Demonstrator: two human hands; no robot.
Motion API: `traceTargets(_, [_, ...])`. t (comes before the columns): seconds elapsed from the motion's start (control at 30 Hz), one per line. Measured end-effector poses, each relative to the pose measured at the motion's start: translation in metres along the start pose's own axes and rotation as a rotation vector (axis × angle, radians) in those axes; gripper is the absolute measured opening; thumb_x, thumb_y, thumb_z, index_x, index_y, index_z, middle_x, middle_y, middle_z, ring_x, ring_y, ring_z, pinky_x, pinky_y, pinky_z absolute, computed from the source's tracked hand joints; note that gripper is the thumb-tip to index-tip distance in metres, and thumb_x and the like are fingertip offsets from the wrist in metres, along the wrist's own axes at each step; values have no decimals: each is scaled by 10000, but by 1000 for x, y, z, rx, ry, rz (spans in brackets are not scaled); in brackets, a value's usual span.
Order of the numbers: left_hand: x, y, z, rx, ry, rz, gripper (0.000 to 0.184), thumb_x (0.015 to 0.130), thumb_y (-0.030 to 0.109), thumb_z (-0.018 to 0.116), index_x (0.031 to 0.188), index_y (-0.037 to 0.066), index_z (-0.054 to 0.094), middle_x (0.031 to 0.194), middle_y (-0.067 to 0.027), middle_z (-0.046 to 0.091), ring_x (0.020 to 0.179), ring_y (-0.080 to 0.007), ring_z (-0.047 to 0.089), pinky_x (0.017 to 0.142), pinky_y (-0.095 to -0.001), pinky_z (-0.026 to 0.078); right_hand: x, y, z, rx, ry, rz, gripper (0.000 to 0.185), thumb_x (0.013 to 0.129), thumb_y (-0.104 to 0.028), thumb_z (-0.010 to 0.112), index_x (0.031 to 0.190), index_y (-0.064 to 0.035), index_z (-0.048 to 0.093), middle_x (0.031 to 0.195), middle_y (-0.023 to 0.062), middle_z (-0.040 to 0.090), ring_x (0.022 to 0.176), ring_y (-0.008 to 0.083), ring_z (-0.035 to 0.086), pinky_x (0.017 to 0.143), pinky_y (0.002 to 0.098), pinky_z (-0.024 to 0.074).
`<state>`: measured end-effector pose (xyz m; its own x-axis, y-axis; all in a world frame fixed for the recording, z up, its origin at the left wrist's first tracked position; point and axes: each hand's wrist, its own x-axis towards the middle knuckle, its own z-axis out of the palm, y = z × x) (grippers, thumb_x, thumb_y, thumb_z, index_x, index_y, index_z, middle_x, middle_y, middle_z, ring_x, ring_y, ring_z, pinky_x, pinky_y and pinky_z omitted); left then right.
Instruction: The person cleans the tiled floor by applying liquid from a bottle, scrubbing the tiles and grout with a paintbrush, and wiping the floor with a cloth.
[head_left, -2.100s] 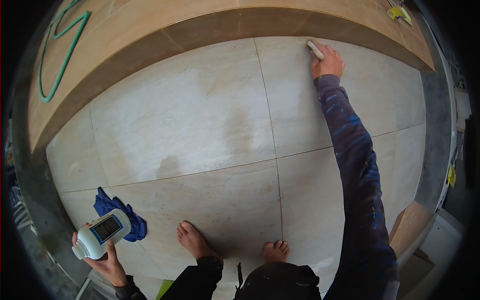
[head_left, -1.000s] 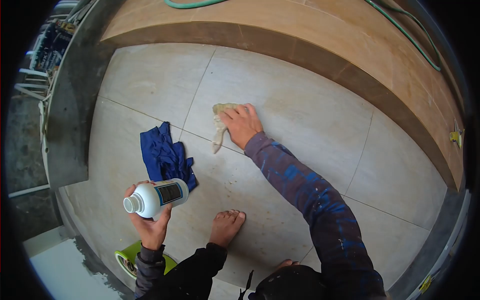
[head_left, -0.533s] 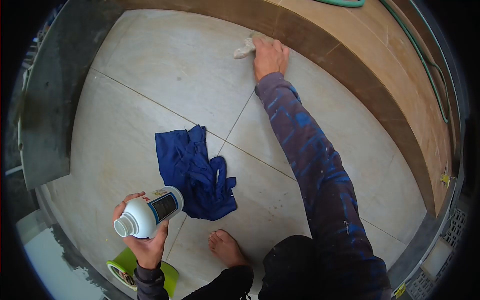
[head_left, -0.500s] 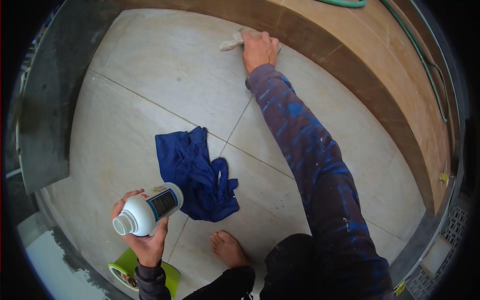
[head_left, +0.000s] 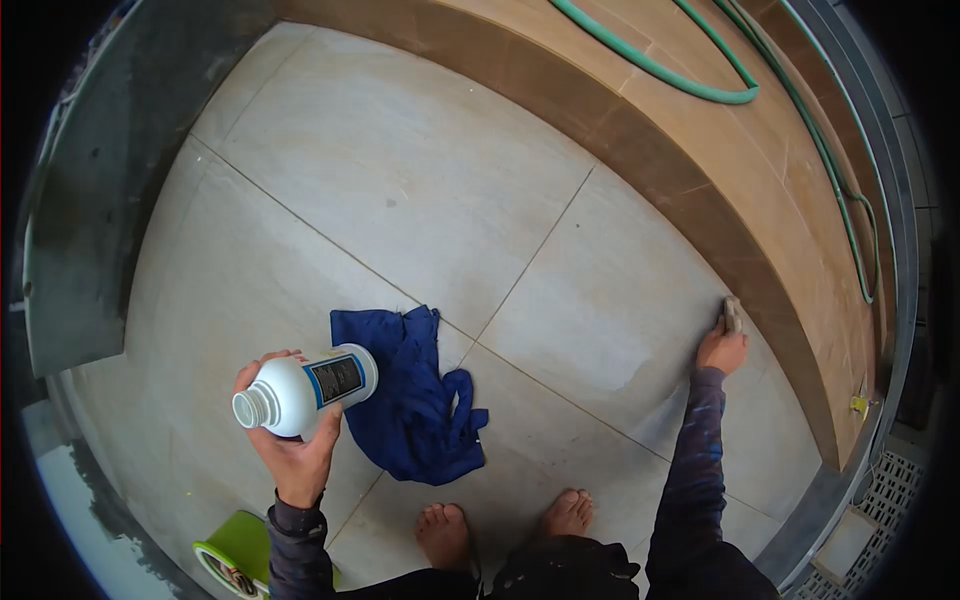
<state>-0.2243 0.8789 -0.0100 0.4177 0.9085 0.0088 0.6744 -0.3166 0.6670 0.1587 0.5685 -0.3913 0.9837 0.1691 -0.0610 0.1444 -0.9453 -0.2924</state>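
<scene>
My left hand [head_left: 295,450] is wrapped around a white plastic bottle [head_left: 290,395] with a dark, blue-edged label. The bottle is tilted on its side, its open, capless mouth toward the lower left. Far to the right, my right hand [head_left: 722,350] is closed at the floor beside the base of the brown step. A pale rag [head_left: 733,316] is in its grip, mostly hidden by the fingers. Between the hands, a crumpled blue cloth [head_left: 410,400] lies on the floor, partly behind the bottle.
Grey floor tiles [head_left: 400,150] meet a curved-looking brown tiled step [head_left: 640,150]. A green hose [head_left: 660,70] lies on the step. At lower left stands a green container [head_left: 240,545]. A dark panel [head_left: 90,220] borders the left; a grate [head_left: 890,500] sits at lower right.
My right hand has swept with the rag from the far edge along the step to the right and nearer to me. The left hand still holds the bottle. The view has shifted.
</scene>
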Motion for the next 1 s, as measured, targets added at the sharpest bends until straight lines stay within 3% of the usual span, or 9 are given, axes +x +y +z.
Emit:
traceTargets(0.07, [-8,5,2,31,39,-40,945,780,-18,814,1567,53,296,1431,-186,535,1348,-317,559,1186,-459,430,-16,-113,-2,250,32,-240,421,868,-75,703,1277,-164,744,958,140,737,881,360,655,813,497,502])
traceTargets(0.17, [-9,12,-13,19,109,15,931,815,-27,814,1580,49,288,1433,-186,547,1345,-300,560,1180,-437,435,-113,-261,-51,569,-226,-798,394,858,-42,641,1248,-54,695,1227,108,720,1123,303,616,985,457,446])
traceTargets(0.3, [-18,4,-43,-22,264,12,962,808,-51,836,1587,56,282,1434,-194,553,1328,-296,568,1172,-435,442,-256,-255,-95,709,-490,-1215,358,881,-92,633,1231,-78,705,1248,57,704,1098,242,630,1032,446,455])
traceTargets(0.4, [-34,13,-67,28,405,27,923,843,-49,821,1592,49,291,1439,-194,562,1337,-288,562,1174,-425,432,-186,-237,-79,657,-394,-1341,408,864,-79,650,1268,-90,700,1314,43,710,1074,232,628,1053,468,436])
traceTargets(0.6, [-82,-1,-84,41,430,29,937,825,-62,818,1589,61,290,1438,-189,553,1336,-285,560,1172,-422,435,20,-279,-2,437,-23,-716,498,825,-32,712,1306,-165,713,1243,51,747,1059,297,623,992,443,425])
traceTargets(0.7, [-109,15,-89,66,475,-25,951,807,-68,817,1585,62,285,1425,-181,550,1326,-285,563,1167,-423,442,-68,-304,-10,580,-245,-868,461,815,-18,709,1262,-129,715,1213,68,746,1063,307,630,997,444,434])
traceTargets(0.77, [-117,-4,-89,42,499,-3,962,802,-63,823,1588,61,282,1425,-183,550,1327,-287,562,1168,-424,442,-151,-266,-27,656,-121,-1120,502,826,-52,706,1325,-109,689,1243,77,728,1060,288,630,1040,446,414])
traceTargets(0.97, [-148,-17,-103,32,540,-30,984,805,-57,815,1611,51,260,1448,-196,543,1349,-306,552,1191,-449,423,-277,-174,-100,808,-404,-945,473,847,-87,680,1318,-70,716,1339,90,727,1043,251,652,1011,430,411])
traceTargets(1.0, [-147,-67,-119,-78,516,93,980,807,-51,819,1610,50,266,1446,-196,547,1344,-305,555,1191,-444,423,-304,-169,-100,699,-273,-908,446,865,-96,686,1309,-70,720,1359,80,723,1067,230,652,1013,429,412])
